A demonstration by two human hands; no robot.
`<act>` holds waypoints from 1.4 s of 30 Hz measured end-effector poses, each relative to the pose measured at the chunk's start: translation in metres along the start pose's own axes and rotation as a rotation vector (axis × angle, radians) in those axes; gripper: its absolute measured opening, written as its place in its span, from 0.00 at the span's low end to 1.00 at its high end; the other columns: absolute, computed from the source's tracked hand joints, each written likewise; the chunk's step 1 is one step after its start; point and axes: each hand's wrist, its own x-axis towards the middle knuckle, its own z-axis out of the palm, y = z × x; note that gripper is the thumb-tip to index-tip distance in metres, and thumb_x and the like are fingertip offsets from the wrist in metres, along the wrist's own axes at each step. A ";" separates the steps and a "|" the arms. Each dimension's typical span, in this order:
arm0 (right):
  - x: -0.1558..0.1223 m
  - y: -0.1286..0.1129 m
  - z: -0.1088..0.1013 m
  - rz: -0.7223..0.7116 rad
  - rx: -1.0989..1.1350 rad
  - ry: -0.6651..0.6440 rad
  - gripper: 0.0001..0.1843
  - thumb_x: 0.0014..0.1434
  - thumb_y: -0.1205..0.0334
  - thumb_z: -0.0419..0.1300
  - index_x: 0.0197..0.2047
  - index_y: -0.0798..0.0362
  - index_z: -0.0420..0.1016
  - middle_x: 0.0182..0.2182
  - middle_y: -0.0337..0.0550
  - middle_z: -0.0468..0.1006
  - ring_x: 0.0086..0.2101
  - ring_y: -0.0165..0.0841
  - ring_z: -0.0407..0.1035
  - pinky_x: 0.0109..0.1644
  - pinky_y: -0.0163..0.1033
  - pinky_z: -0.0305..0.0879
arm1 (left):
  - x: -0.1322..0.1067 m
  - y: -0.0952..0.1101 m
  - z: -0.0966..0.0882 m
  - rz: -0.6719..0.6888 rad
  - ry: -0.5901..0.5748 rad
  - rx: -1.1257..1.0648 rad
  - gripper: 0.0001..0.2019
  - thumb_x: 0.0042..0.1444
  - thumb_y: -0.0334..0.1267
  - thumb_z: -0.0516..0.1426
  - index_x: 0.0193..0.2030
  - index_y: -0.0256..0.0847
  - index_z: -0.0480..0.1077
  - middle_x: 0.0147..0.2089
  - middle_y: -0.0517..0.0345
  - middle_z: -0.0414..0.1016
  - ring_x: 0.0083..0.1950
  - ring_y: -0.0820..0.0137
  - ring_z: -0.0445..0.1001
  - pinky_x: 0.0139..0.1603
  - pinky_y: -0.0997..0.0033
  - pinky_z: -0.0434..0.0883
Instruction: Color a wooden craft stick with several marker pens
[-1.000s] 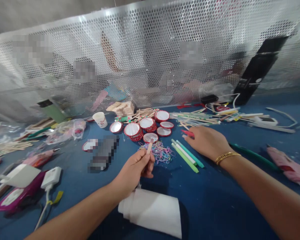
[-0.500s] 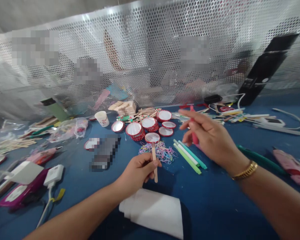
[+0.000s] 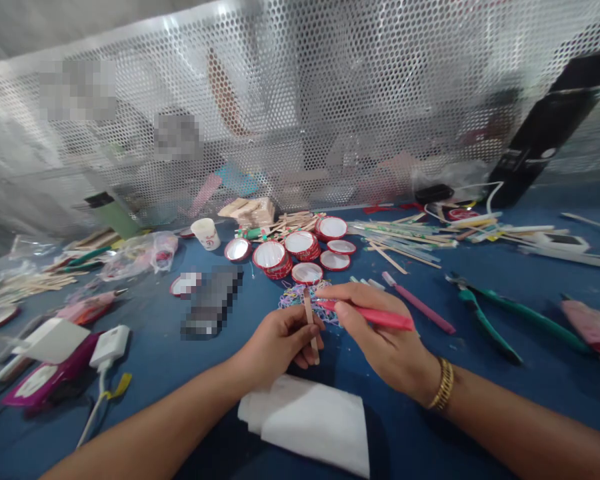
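My left hand pinches a flat wooden craft stick, tilted slightly, with a dark mark at its upper end. In my right hand is a pinkish-red pen, its tip pointing left close to the stick's upper part; whether they touch I cannot tell. Behind both hands lies a tangle of pastel elastic bands, partly covered by my right fingers. A folded white cloth or tissue rests on the blue table just below my left hand. Beyond the bands are several round red-rimmed discs, some stacked.
A paper cup, a block of wooden pieces and loose sticks lie along the mesh screen. To the right are a pink marker and green-handled pliers. A phone and white charger lie left.
My right hand has come down and left with the pen, bringing its tip beside the craft stick. My left hand has stayed almost in place, still holding the stick.
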 end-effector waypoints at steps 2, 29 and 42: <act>0.000 -0.002 0.001 -0.038 -0.075 0.017 0.08 0.64 0.62 0.53 0.41 0.49 0.73 0.35 0.43 0.79 0.36 0.33 0.74 0.40 0.40 0.70 | 0.000 0.001 0.000 -0.010 -0.006 0.006 0.21 0.55 0.56 0.59 0.32 0.37 0.67 0.24 0.59 0.71 0.23 0.77 0.69 0.24 0.79 0.68; -0.002 0.002 0.005 -0.337 -0.332 0.036 0.06 0.57 0.70 0.54 0.33 0.49 0.64 0.27 0.40 0.73 0.30 0.34 0.68 0.42 0.46 0.67 | 0.001 -0.002 -0.001 0.014 -0.013 0.007 0.24 0.53 0.60 0.59 0.33 0.37 0.66 0.23 0.60 0.71 0.24 0.75 0.72 0.26 0.77 0.70; -0.001 0.003 0.005 -0.369 -0.325 0.053 0.05 0.57 0.71 0.54 0.34 0.51 0.65 0.27 0.40 0.74 0.32 0.34 0.69 0.42 0.46 0.67 | 0.000 -0.002 -0.001 0.011 -0.021 0.012 0.24 0.54 0.60 0.59 0.33 0.37 0.65 0.24 0.60 0.71 0.25 0.76 0.72 0.26 0.79 0.70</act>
